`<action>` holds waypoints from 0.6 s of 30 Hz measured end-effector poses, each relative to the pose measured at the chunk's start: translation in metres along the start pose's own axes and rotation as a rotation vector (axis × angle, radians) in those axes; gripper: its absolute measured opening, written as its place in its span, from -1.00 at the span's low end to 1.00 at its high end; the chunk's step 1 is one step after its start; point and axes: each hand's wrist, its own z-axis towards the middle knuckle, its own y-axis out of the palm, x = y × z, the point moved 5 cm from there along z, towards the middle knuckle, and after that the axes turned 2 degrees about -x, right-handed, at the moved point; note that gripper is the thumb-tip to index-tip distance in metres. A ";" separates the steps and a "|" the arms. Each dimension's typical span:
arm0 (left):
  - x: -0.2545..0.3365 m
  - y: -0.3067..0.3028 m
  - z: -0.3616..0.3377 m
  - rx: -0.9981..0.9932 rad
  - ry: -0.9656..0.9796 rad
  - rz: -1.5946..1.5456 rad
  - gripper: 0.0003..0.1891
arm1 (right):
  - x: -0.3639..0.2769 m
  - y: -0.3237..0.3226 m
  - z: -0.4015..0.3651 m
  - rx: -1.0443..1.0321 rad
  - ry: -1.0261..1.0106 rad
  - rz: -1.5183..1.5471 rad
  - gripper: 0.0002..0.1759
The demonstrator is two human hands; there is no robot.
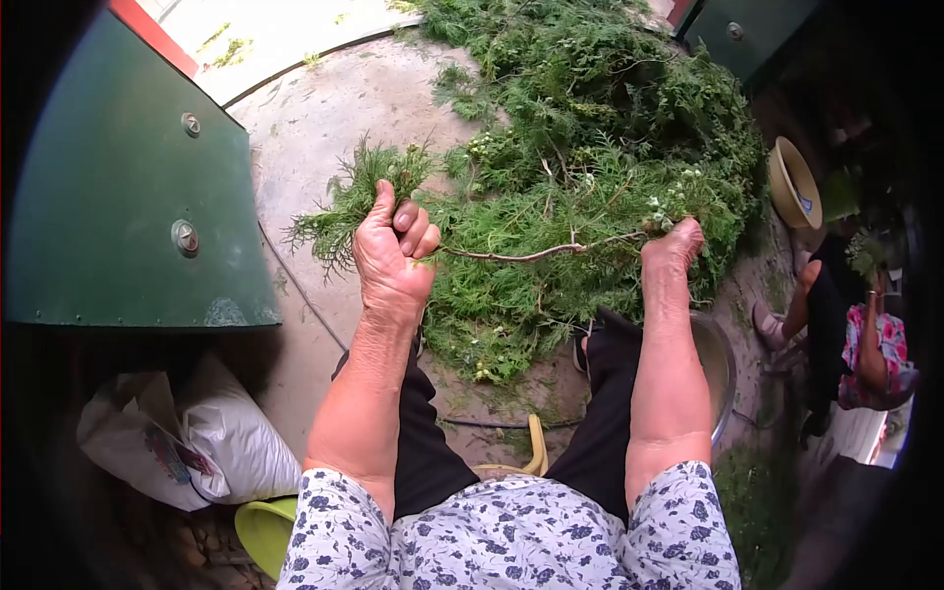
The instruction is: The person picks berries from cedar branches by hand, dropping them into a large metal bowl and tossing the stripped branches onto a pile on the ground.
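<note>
My left hand (395,251) is closed around a bunch of green conifer sprigs (344,211), its thumb pointing up and the scaly foliage fanning out to the left. A thin brown branch (531,256) stretches from beside this hand across to my right hand (674,244). The fingers of my right hand are closed at the branch's other end, where small pale cones (657,211) show; part of the grip is hidden by the back of the hand. Beneath and beyond both hands lies a large heap of cut conifer branches (590,118).
A green metal door (147,206) stands at left, above white sacks (236,433) and a lime-green basin (258,536). A metal basin (723,369) sits by my right knee. At right are a beige basin (795,182) and another person (870,349) holding a sprig.
</note>
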 end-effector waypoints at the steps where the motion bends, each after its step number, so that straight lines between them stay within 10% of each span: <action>1: -0.002 -0.001 -0.003 0.004 -0.018 0.031 -0.56 | -0.001 0.000 0.003 0.003 0.008 -0.002 -0.53; 4: -0.007 -0.006 -0.013 -0.011 -0.060 0.053 -0.58 | -0.044 -0.061 -0.048 -0.181 0.069 -0.481 -0.53; 9: -0.008 -0.009 -0.030 -0.056 -0.152 0.120 -0.61 | -0.046 -0.061 -0.053 -0.209 0.054 -0.407 -0.52; 12: -0.014 -0.012 -0.033 -0.066 -0.226 0.197 -0.62 | -0.030 -0.030 -0.047 0.003 0.588 1.772 -0.64; 18: -0.042 -0.011 -0.042 -0.079 -0.248 0.624 -0.88 | -0.032 -0.045 -0.049 -0.025 0.530 1.895 -0.65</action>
